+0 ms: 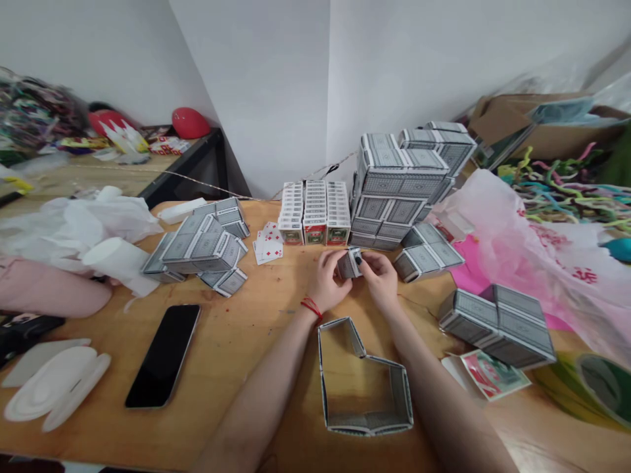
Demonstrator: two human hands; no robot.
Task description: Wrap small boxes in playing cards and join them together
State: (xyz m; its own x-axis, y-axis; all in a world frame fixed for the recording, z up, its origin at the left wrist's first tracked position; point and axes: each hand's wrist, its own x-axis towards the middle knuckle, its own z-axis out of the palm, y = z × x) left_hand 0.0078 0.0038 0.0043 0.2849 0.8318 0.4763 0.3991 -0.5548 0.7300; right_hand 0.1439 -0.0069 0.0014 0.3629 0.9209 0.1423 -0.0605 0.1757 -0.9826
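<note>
In the head view, my left hand [327, 284] and my right hand [380, 281] meet at the middle of the table, both closed on a small bundle of grey-backed playing cards [348, 265]. How many cards are in it, I cannot tell. Between my forearms lies an open L-shaped frame made of joined playing cards [323, 374], its inside showing bare wood. Just beyond my hands stand three rows of card boxes [315, 213]. A few loose playing cards [269, 244] lie face up left of those boxes.
A tall stack of grey card-covered blocks [389, 190] rises behind my right hand. More such blocks sit at left [200, 243] and right [497, 322]. A phone [163, 356], a pink bottle [49, 288] and a tape roll [586, 387] lie around the wooden table.
</note>
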